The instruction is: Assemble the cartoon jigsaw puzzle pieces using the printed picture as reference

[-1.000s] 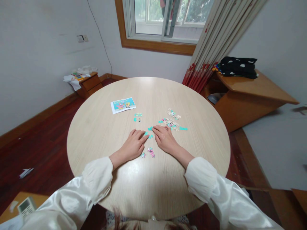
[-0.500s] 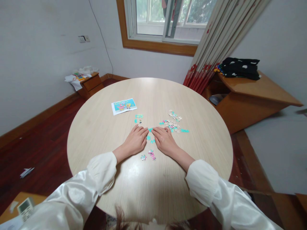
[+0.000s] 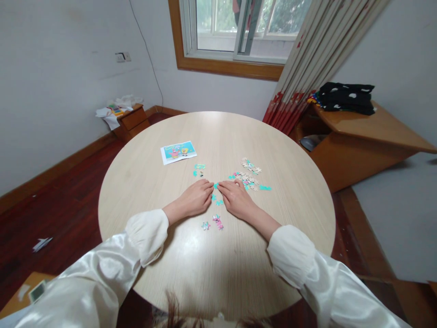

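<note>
Turquoise jigsaw pieces (image 3: pixel 215 186) show in the small gap between my fingertips at the middle of the table. My left hand (image 3: pixel 198 197) pinches them from the left side, fingers bent together. From the right, my right hand (image 3: pixel 235 199) closes its fingers on the same pieces, covering part of them. Just below, between the hands, lie more turquoise pieces (image 3: pixel 219 202). Nearer to me are joined pink pieces (image 3: pixel 217 222) and a pale piece (image 3: pixel 205 226). Beyond my left hand sits a small group of pieces (image 3: pixel 200 166).
A heap of loose pieces (image 3: pixel 248 178), many face down, lies right of centre. At the back left is a printed cartoon picture (image 3: pixel 178 152). The round table (image 3: pixel 191 273) stands near a window, a curtain (image 3: pixel 317 59) and a tilted wooden cabinet (image 3: pixel 368 146).
My left fingers have drawn in more tightly, closer to the pieces. My right hand stays nearly in place. The whole view has shifted slightly.
</note>
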Motion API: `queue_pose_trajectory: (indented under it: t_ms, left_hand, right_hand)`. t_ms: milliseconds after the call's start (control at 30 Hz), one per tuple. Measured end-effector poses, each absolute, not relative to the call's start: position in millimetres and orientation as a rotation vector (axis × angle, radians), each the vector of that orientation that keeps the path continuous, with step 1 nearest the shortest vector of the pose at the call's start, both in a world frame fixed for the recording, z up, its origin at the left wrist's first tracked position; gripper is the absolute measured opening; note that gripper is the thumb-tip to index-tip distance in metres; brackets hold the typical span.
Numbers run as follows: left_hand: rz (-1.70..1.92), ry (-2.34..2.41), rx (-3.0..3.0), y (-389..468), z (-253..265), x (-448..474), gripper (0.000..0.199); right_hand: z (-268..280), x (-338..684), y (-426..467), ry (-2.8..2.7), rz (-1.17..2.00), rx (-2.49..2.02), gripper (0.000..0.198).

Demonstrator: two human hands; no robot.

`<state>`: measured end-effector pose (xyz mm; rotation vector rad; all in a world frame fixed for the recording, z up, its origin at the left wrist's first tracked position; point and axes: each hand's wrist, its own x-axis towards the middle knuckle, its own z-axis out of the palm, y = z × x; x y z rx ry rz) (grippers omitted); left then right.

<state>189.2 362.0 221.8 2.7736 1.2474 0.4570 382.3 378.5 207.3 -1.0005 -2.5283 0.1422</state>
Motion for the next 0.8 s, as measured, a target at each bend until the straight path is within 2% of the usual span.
queue_pose_trajectory:
  t_ms: [333, 500, 667, 800]
  left_hand:
    - [0.583, 1.510, 2.385, 388.3, 220.1, 199.2, 0.008]
    - [0.656, 1.521, 2.323, 386.4, 212.6, 201.3, 0.006]
    - [0.715, 1.588, 2.232, 384.7, 205.7, 202.4, 0.008]
    - [0.754, 1.578, 2.167, 383.0, 203.6, 203.6, 0.011]
  right_hand:
    - [203.7, 374.4, 401.2, -2.429, 0.319, -1.172, 0.015]
    - [204.6, 372.2, 407.5, -2.441, 0.376, -1.224, 0.008]
    - [202.8, 370.7, 409.1, -2.447, 0.410, -1.197, 0.018]
    - [205.9, 369.5, 408.9, -2.458, 0.432, -1.232, 0.015]
